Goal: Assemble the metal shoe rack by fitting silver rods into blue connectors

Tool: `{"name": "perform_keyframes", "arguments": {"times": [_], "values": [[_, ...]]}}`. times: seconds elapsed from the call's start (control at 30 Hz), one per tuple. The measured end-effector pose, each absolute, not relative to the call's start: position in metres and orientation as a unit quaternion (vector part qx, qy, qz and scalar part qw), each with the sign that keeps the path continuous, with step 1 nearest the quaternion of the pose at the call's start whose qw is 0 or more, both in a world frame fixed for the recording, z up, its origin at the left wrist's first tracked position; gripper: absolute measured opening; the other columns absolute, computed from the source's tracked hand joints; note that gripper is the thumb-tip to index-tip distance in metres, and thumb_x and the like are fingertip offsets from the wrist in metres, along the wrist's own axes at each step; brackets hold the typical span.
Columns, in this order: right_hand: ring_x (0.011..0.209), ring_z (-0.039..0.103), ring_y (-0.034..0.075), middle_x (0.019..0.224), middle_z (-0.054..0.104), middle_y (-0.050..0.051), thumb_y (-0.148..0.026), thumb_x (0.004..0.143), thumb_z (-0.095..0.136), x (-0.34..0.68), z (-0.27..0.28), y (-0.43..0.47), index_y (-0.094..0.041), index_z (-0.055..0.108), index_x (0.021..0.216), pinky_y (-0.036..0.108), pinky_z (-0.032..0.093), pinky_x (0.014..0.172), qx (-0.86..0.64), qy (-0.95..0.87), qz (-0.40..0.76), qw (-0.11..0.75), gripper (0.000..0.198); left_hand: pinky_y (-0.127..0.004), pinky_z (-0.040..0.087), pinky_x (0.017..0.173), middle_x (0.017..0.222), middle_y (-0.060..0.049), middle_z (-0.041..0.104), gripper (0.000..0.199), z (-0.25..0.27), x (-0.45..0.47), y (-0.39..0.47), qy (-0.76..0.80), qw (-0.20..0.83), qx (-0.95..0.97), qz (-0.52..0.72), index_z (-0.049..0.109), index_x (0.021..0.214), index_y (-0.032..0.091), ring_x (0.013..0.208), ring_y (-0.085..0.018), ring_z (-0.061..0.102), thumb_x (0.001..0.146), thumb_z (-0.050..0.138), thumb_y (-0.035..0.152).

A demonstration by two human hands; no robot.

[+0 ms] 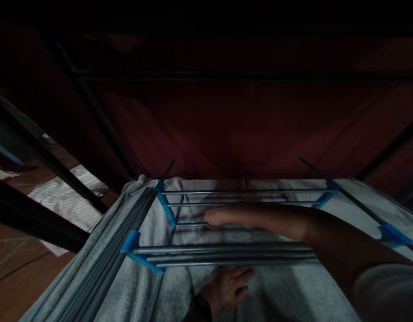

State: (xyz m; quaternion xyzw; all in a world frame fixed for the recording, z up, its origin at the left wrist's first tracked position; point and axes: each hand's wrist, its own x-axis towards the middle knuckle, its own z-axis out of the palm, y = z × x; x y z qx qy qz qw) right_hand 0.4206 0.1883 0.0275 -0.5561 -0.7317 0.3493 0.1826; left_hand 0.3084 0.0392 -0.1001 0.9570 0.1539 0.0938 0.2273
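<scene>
Can't read any text, label, brand, number or sign, from 12 o'clock all the way round. Too dark and blurred.

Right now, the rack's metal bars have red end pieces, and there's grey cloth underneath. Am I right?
Not quite: the end pieces are blue, not red, as the head view shows. The metal bars and the grey cloth underneath are just as you said.
</scene>
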Motion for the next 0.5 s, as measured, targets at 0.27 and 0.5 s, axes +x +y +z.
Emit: {"name": "perform_keyframes", "arguments": {"times": [0.27, 0.5], "values": [[0.075, 0.066, 0.019, 0.064, 0.067, 0.001, -0.007, 0.076, 0.070, 0.442, 0.121, 0.146, -0.017, 0.065, 0.059, 0.031, 0.052, 0.078, -0.507, -0.810, 0.292, -0.020, 0.020, -0.038, 0.052, 0.111, 0.158, 0.000, 0.054, 0.057, -0.098, 0.313, 0.042, 0.148, 0.166, 0.970, 0.102, 0.043, 0.157, 0.035, 0.132, -0.021, 0.062, 0.101, 0.050, 0.038], [0.104, 0.070, 0.019, 0.109, 0.074, 0.005, -0.048, 0.103, 0.050, 0.483, 0.170, -0.019, -0.025, 0.069, 0.122, 0.035, 0.054, 0.094, -0.473, -0.654, 0.379, 0.453, 0.036, -0.043, 0.050, 0.114, 0.154, -0.003, 0.059, 0.053, -0.091, 0.317, 0.042, 0.146, 0.158, 0.970, 0.113, 0.048, 0.154, 0.031, 0.135, -0.023, 0.060, 0.101, 0.049, 0.034]]}}
